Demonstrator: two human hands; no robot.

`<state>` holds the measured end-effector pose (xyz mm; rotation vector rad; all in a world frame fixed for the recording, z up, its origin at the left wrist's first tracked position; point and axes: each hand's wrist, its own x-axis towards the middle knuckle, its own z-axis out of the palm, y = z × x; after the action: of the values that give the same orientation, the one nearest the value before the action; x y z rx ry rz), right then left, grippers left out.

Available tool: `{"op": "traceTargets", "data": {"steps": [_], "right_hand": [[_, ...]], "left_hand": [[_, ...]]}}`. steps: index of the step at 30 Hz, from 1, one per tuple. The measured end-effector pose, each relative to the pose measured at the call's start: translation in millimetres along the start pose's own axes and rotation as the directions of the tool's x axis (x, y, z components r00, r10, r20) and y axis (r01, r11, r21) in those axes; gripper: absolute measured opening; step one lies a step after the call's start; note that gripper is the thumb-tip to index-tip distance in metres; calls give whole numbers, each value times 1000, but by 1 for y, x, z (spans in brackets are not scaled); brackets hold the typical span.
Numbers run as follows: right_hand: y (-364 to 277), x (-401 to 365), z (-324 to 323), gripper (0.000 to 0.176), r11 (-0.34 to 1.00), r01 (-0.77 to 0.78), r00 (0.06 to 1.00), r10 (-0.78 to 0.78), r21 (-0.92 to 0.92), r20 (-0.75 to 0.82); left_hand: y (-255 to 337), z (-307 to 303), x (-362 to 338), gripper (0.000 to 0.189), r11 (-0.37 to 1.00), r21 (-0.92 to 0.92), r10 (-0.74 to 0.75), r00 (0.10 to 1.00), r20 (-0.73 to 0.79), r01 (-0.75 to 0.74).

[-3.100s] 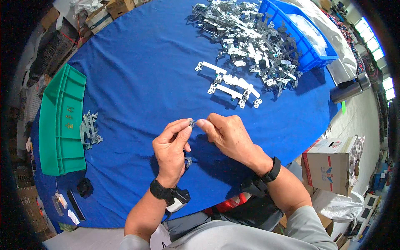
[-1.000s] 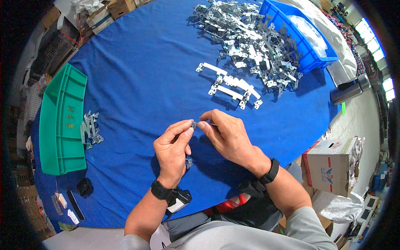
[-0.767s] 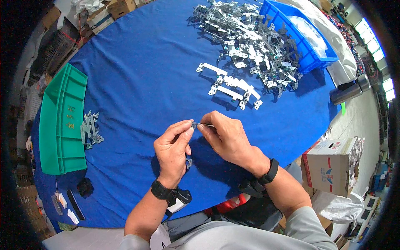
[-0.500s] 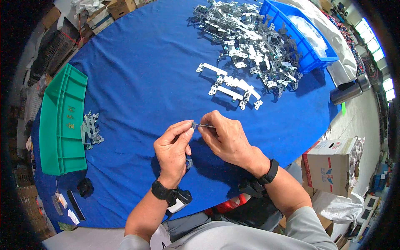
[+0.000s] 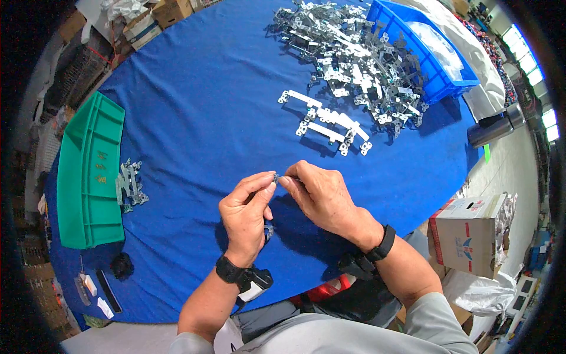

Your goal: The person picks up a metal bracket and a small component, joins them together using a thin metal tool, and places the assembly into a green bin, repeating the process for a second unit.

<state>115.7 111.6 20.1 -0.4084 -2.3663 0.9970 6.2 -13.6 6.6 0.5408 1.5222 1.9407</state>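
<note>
My left hand (image 5: 244,212) pinches a small metal bracket (image 5: 276,177) between thumb and fingertips. The lower end of what looks like the same bracket shows below the palm. My right hand (image 5: 321,192) is closed, its thumb and forefinger right against the bracket's upper end. A thin metal rod in those right fingers is now mostly hidden by them. Beyond my hands, several loose metal brackets (image 5: 330,135) lie on the blue cloth (image 5: 194,106), in front of a large heap of similar brackets (image 5: 359,59).
A green bin (image 5: 88,177) stands at the left with a few brackets (image 5: 131,186) beside it. At the back right are a blue crate (image 5: 454,91) and a steel flask (image 5: 498,127). A carton (image 5: 466,236) sits off the table's right side. Small items (image 5: 106,289) lie front left.
My right fingertips have moved left, closer to the bracket, and the thin rod that showed between them and the bracket is now mostly covered. My left hand has barely shifted.
</note>
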Motion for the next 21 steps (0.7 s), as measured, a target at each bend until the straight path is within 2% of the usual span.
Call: {"op": "traceTargets", "data": {"steps": [2, 5, 8, 15, 21], "right_hand": [[-5, 1, -2, 18, 995, -76, 997, 74, 62, 21], [-2, 0, 1, 19, 998, -16, 1000, 18, 53, -24], [-1, -1, 1, 18, 1000, -27, 1000, 27, 4, 9], [-2, 0, 3, 18, 999, -43, 999, 44, 27, -20], [-4, 0, 1, 16, 997, -44, 998, 46, -60, 34]], "left_hand": [[1, 0, 0, 15, 1000, 1, -1, 1000, -3, 1], [1, -1, 0, 15, 1000, -1, -12, 1000, 7, 12], [1, 0, 1, 15, 1000, 2, -9, 1000, 12, 9], [1, 0, 0, 15, 1000, -2, -5, 1000, 11, 6], [0, -1, 0, 16, 1000, -5, 3, 1000, 17, -2]]}}
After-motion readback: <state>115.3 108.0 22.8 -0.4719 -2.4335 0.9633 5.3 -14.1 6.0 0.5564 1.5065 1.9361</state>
